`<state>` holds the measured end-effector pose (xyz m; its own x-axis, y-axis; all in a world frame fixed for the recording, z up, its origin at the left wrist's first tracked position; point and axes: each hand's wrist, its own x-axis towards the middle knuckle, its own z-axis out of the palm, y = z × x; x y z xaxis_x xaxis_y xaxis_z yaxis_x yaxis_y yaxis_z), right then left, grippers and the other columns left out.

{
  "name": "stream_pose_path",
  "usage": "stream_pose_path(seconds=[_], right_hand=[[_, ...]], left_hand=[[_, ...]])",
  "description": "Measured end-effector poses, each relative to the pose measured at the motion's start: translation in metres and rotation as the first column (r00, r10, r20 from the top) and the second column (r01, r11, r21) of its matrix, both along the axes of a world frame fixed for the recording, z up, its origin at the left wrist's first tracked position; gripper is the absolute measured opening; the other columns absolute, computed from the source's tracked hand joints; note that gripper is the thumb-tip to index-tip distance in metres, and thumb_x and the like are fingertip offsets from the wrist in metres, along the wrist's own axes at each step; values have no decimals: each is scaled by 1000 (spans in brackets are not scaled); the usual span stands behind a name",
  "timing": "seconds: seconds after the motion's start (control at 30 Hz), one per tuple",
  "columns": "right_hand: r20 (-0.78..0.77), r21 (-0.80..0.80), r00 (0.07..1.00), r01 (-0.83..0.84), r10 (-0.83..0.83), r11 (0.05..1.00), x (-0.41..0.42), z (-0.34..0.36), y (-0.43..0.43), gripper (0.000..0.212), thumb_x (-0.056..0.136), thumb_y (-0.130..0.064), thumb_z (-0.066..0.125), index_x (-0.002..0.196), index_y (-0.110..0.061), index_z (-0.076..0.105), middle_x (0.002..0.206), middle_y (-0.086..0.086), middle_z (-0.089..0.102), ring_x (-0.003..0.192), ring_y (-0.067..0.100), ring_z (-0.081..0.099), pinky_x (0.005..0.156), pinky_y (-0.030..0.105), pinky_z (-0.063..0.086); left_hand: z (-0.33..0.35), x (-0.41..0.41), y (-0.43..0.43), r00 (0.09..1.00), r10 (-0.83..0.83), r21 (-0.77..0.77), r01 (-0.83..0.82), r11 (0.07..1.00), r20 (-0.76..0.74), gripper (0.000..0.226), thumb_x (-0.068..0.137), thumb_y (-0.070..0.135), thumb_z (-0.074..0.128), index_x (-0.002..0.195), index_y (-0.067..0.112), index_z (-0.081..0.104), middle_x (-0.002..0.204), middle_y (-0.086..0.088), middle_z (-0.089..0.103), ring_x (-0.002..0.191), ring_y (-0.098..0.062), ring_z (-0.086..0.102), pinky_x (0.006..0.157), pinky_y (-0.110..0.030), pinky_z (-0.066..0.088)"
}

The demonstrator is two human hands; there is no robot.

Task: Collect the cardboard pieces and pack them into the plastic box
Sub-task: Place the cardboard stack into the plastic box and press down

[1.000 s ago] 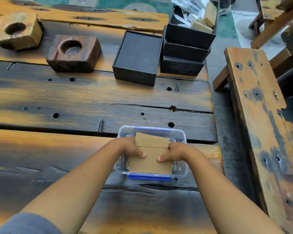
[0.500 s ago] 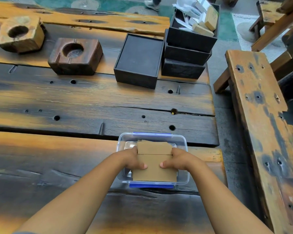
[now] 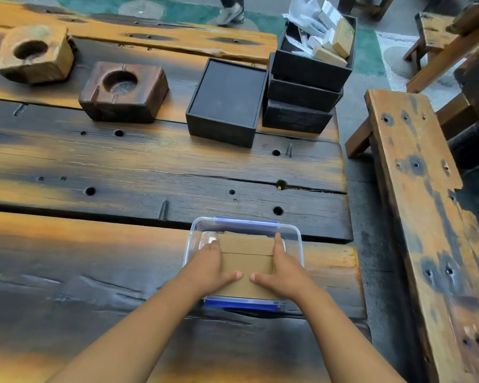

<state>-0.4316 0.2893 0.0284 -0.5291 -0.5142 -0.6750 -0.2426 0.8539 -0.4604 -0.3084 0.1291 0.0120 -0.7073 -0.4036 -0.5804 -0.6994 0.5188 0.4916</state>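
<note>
A clear plastic box (image 3: 296, 239) with blue clips sits near the table's front right edge. Brown cardboard pieces (image 3: 246, 258) lie stacked inside it, the top one creased across the middle. My left hand (image 3: 210, 265) rests on the stack's left side and my right hand (image 3: 284, 268) on its right side. Both hands lie flat with fingers stretched along the cardboard's edges and thumbs pointing inward on its near part. The hands press the cardboard down into the box. The box's bottom is mostly hidden by the cardboard.
Two wooden blocks with round hollows (image 3: 123, 91) (image 3: 35, 53) stand at the back left. A black square box (image 3: 226, 100) and stacked black trays holding small packets (image 3: 307, 73) stand at the back. A wooden bench (image 3: 418, 205) runs along the right. A person's shoe (image 3: 230, 12) is beyond the table.
The cardboard has sunk lower into the box and lies flatter. My fingers have stretched out along its sides instead of gripping it from above.
</note>
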Motion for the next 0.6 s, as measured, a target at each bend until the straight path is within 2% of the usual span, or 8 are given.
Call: stream_pose_path(seconds=[0.07, 0.13, 0.2, 0.27, 0.3, 0.37, 0.47, 0.6], right_hand=[[4, 7, 1000, -24, 24, 1000, -2, 1, -1, 129, 69, -59, 74, 156, -18, -13, 146, 5, 50, 127, 23, 53, 100, 33, 45], [19, 1, 999, -40, 40, 999, -3, 2, -2, 129, 68, -60, 74, 156, -16, -9, 147, 4, 49, 129, 23, 51, 103, 34, 44], [25, -4, 999, -43, 43, 999, -3, 2, -2, 125, 68, -61, 73, 156, -16, -2, 144, 4, 51, 126, 23, 53, 102, 35, 45], [5, -4, 999, -44, 44, 999, -3, 0, -2, 109, 68, -61, 73, 150, -15, 18, 136, 4, 57, 119, 23, 57, 99, 38, 48], [-9, -5, 999, -46, 46, 999, -4, 0, -2, 98, 69, -61, 73, 143, -16, 28, 131, 4, 59, 116, 23, 58, 97, 40, 50], [-28, -15, 999, -40, 39, 999, -3, -1, -2, 86, 69, -61, 73, 133, -17, 36, 126, 3, 60, 112, 22, 59, 93, 39, 51], [-27, -91, 1000, -16, 13, 996, -3, -4, 0, 82, 68, -55, 76, 132, -20, 39, 128, 1, 57, 114, 19, 56, 96, 36, 49], [-5, -137, 1000, 7, -7, 991, -7, -5, 4, 75, 69, -48, 78, 131, -26, 43, 126, -3, 62, 110, 16, 60, 95, 35, 50]], left_hand=[[-1, -2, -3, 999, 25, -20, -26, 999, -22, 81, 72, 62, 72, 130, 11, 51, 128, -7, 58, 115, -22, 57, 96, -33, 48], [-4, -1, -4, 995, 32, 6, -32, 999, -93, 84, 71, 61, 72, 136, 14, 47, 131, -5, 55, 120, -21, 55, 102, -35, 46], [-6, 2, -4, 993, 23, 43, -19, 999, -112, 101, 70, 62, 71, 149, 15, 29, 140, -3, 53, 126, -21, 53, 104, -36, 45], [-8, 3, -4, 998, 3, 18, -2, 1000, -65, 120, 71, 65, 70, 158, 14, 5, 149, -5, 47, 132, -23, 50, 106, -36, 44], [-9, 2, -4, 999, -4, -2, 4, 1000, -41, 123, 70, 66, 69, 158, 14, 0, 150, -6, 47, 132, -23, 50, 106, -36, 44], [-10, 0, -6, 1000, -1, -14, 1, 1000, -20, 120, 67, 69, 69, 156, 15, 10, 142, -5, 55, 124, -23, 56, 100, -35, 48], [-9, -2, -8, 1000, -10, -30, 10, 1000, 3, 105, 65, 71, 68, 146, 18, 29, 128, -3, 64, 113, -22, 62, 89, -34, 51], [-10, -2, -9, 1000, -15, -15, 15, 1000, 28, 85, 67, 71, 68, 129, 15, 49, 122, -4, 66, 107, -21, 62, 76, -28, 45]])
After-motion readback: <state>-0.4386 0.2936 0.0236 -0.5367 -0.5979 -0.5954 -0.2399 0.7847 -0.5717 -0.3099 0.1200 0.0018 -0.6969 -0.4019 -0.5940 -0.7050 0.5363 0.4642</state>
